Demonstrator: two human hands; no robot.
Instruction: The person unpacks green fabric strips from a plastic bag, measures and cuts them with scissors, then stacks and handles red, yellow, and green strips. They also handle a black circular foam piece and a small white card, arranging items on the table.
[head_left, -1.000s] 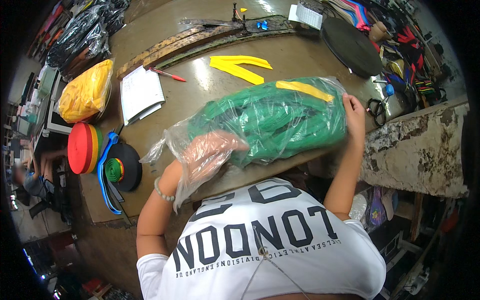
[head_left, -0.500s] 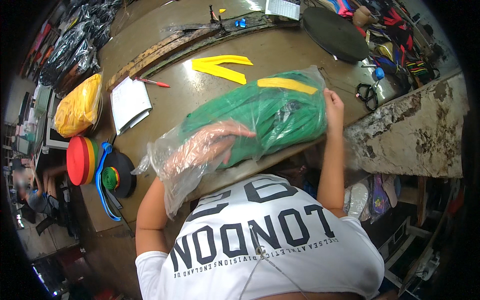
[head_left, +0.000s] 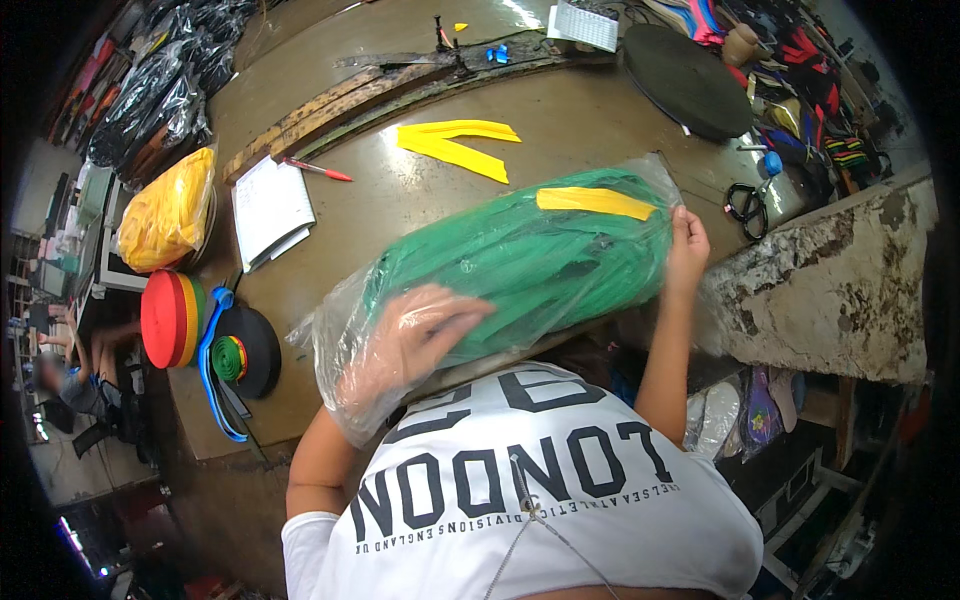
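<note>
Fingers of the left hand (head_left: pixel 412 328), inside the clear bag (head_left: pixel 336 338), were half curled, more than moments before, their hold unclear; those of the right hand (head_left: pixel 685 250) pinched its right end. Green strips (head_left: pixel 560 250) filled it, at the near edge of the counter (head_left: pixel 570 120).
</note>
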